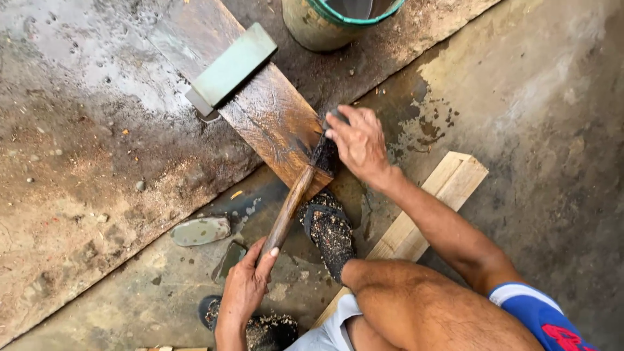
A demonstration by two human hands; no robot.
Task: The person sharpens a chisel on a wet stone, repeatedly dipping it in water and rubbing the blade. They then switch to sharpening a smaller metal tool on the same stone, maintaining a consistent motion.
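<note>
— While the left hand (246, 286) wraps the end of the brown wooden tool handle (289, 207), where is its dark metal head (325, 153)?

— On the wet brown wooden plank (273, 117), pressed flat under the right hand (359, 144), fingers curled over it.

— What else lies there?

— 1 grey-green rectangular sharpening stone (231, 65) farther up the plank, 1 green-rimmed bucket (331, 19) beyond, and 2 sawdust-covered sandalled feet (331, 234) on the concrete.

Both hands (247, 286) (359, 143) on axe (300, 188) over wet plank (273, 117).
</note>
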